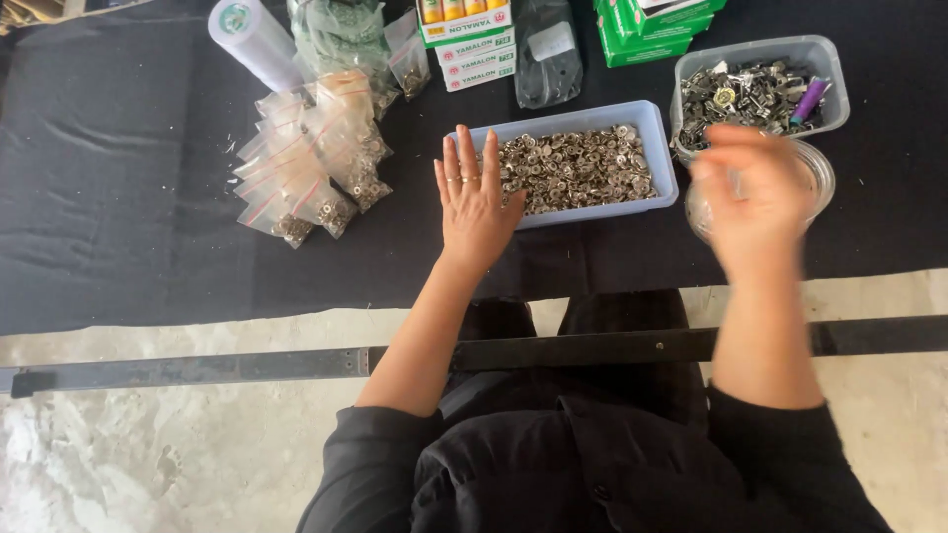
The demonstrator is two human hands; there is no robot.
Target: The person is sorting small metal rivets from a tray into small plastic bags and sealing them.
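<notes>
A: Left hand (474, 202) lies flat, fingers spread, against the blue tray (664, 148) of metal snaps (573, 168), seemingly steadying it.
B: Right hand (755, 197), blurred above the far-right glass bowl (820, 173); grip unreadable.

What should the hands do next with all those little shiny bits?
Probably the left hand should pinch a few small metal pieces from the blue tray. It lies flat and empty, fingers over the tray's left edge, right beside them. The right hand is blurred over a clear round container, so it seems busy there.
</notes>
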